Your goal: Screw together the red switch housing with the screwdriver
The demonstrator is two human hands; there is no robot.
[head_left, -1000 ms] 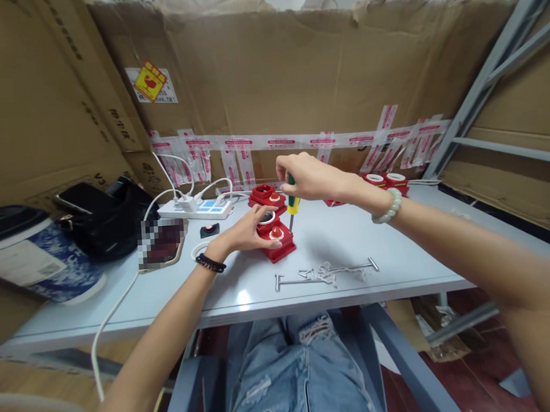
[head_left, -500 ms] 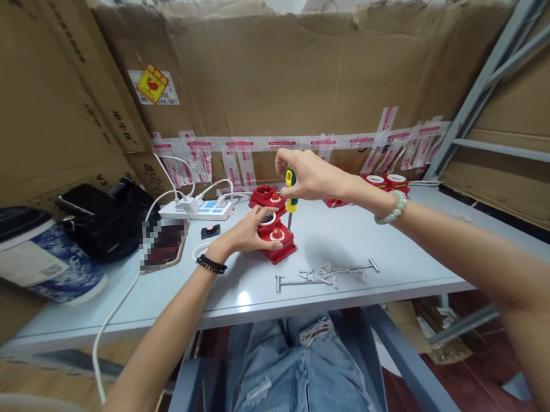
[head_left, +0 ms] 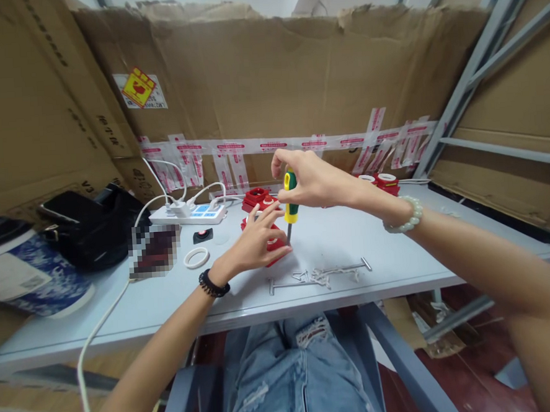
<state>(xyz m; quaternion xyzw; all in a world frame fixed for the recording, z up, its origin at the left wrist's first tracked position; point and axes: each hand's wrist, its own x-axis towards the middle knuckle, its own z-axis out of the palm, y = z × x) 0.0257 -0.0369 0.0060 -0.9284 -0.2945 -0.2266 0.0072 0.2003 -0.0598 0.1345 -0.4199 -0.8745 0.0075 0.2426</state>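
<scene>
My right hand [head_left: 304, 179] is closed around a screwdriver [head_left: 291, 195] with a yellow and green handle. The screwdriver stands nearly upright, its shaft pointing down at the right edge of a red housing [head_left: 274, 260]; I cannot tell exactly what the tip touches. My left hand [head_left: 256, 241] lies over that housing and grips it against the table, hiding most of its top. Just behind sits another red housing [head_left: 256, 198] with an opening in its top. A white ring [head_left: 197, 257] and a small black part with a red centre [head_left: 203, 236] lie left of my left hand.
Near the table's front edge are metal T-shaped rods [head_left: 291, 284], small screws [head_left: 300, 275] and crumpled white strands [head_left: 320, 278]. More red units [head_left: 385, 185] stand at the back right. A power strip [head_left: 210, 213], a phone [head_left: 154, 254], a black bag [head_left: 88, 233] and a tub [head_left: 41, 270] occupy the left.
My left hand has shifted over the housing's front, covering its red knob. The screwdriver is now nearer the front right corner. The view has turned slightly right, and the white ring shows fully.
</scene>
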